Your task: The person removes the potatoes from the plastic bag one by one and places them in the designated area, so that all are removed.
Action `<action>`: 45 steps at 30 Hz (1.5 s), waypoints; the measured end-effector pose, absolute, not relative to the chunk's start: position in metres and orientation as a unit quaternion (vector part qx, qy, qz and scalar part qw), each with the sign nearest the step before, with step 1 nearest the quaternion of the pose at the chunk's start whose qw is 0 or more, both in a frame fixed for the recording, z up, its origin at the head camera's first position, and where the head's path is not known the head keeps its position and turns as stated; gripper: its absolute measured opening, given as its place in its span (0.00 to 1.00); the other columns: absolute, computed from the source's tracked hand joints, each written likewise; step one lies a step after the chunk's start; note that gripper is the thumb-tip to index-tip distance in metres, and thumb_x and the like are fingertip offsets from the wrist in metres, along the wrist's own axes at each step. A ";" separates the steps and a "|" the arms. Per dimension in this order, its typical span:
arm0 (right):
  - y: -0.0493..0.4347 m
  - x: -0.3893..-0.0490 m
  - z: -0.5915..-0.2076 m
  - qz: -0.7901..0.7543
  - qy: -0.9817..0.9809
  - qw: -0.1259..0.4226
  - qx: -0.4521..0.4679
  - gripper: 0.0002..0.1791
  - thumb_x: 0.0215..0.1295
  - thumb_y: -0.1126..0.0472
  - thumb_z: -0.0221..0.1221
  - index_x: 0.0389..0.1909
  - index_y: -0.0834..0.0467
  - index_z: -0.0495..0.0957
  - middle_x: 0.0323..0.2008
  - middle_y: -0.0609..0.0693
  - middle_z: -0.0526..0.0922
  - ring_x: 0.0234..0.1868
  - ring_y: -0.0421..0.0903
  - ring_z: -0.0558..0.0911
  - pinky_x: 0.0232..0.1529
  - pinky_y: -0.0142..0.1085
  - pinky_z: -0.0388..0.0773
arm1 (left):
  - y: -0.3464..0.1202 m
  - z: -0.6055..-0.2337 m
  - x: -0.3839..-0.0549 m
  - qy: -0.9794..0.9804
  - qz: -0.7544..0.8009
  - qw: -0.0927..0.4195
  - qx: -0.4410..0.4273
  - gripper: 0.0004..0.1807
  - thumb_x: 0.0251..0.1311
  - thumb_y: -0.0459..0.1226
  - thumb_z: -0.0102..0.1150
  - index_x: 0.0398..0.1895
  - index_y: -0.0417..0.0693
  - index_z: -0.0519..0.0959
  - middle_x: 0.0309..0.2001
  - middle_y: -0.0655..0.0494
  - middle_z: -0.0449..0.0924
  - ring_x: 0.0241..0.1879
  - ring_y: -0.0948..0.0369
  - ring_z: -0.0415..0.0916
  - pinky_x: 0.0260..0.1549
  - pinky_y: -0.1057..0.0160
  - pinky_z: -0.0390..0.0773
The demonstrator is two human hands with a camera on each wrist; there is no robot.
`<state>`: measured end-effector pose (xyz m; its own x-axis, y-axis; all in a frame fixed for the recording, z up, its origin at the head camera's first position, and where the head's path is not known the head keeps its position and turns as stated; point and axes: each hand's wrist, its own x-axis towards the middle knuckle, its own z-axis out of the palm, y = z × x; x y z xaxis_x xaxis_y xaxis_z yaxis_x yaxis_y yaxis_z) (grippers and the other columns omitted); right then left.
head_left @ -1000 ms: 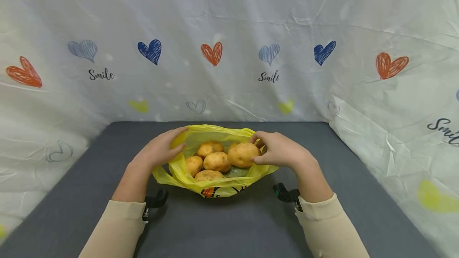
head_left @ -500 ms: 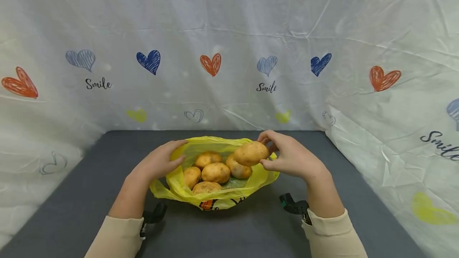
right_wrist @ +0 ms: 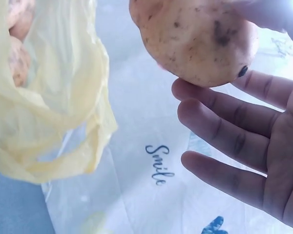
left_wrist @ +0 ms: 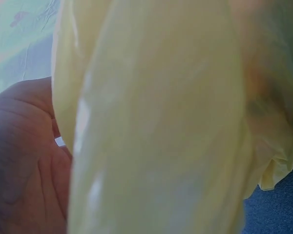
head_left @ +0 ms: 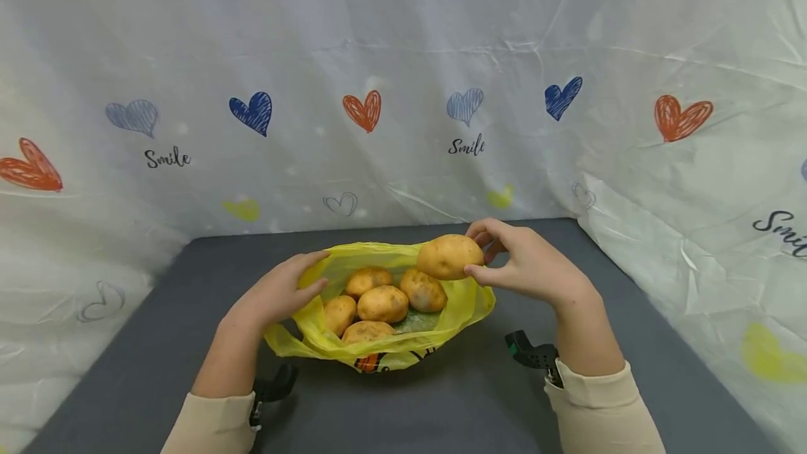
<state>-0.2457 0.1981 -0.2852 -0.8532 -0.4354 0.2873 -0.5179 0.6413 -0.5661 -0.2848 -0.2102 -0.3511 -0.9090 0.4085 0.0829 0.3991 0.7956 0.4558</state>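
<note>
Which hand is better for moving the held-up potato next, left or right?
Probably the right hand: its thumb and fingers hold the potato above the right side of the yellow bag. The left hand is across at the bag's left edge.

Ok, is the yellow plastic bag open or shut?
Open. The yellow plastic bag gapes at the top in the head view, with five potatoes visible inside.

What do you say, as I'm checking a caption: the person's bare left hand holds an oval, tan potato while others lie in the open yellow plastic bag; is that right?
Wrong side: the bare right hand holds the oval, tan potato, as the head view shows. The other potatoes do lie in the open yellow plastic bag.
</note>
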 end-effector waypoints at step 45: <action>0.274 -0.299 -0.324 0.369 -0.924 -0.037 0.091 0.35 0.78 0.37 0.51 0.66 0.64 0.73 0.48 0.57 0.83 0.44 0.57 0.83 0.57 0.55 0.74 | -0.212 -0.341 -0.289 0.954 0.209 0.036 0.211 0.35 0.76 0.46 0.56 0.79 0.42 0.61 0.74 0.33 0.62 0.71 0.33 0.59 0.66 0.31 0.64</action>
<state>-0.2989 0.2741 -0.3240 -0.9805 -0.1964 -0.0019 -0.1410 0.7105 -0.6894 -0.2893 -0.2124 -0.3411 -0.9079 0.4187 0.0188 0.3883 0.8234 0.4137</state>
